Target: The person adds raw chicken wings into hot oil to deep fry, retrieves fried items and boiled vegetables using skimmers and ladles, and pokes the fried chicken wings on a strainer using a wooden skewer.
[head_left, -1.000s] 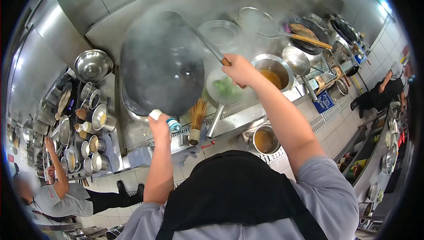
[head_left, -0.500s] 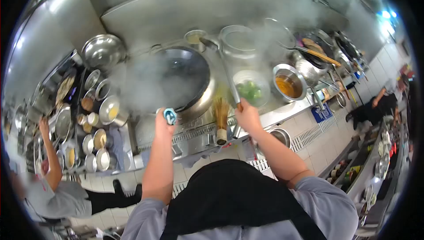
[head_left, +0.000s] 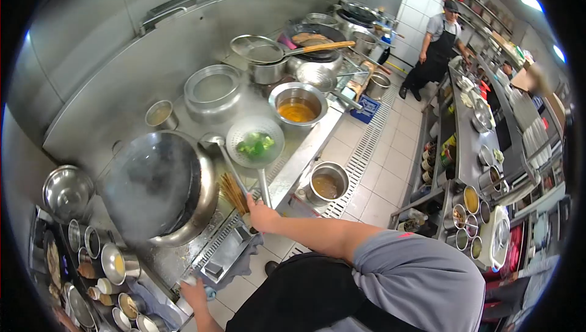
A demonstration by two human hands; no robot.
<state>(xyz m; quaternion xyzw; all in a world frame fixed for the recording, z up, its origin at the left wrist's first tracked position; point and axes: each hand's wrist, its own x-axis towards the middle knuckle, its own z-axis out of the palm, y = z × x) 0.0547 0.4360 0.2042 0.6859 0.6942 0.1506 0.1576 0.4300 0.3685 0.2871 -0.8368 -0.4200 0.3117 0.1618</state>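
Gripping with the right hand (head_left: pixel 264 217), fingers curled around the near end of a long-handled grey metal ladle (head_left: pixel 231 166), the grip itself hidden in the fist. Reaching forward with it over the stove's front edge, ladle head between wok and strainer; hard to tell whether touching either. Probably stiff, fairly light but head-heavy, perhaps slick from steam or grease; best held low on the shaft, away from the hot end.

Just beside that hand, a tan bundled-bamboo wok brush (head_left: pixel 232 194), and next to it the straight handle of a pale, round metal strainer (head_left: pixel 272 160) loaded with bright green vegetables (head_left: pixel 255 144).

Down by the counter's corner, apparently clutching a white-and-blue cloth (head_left: pixel 210 293) in the left hand (head_left: pixel 195 296), details blurred. Likely soft, limp and light; best bunched into the palm.

Farther out, to the left, a large black round wok (head_left: pixel 146 191), steaming; beyond the strainer, a wide-rimmed steel pot (head_left: pixel 278 95) of amber liquid.
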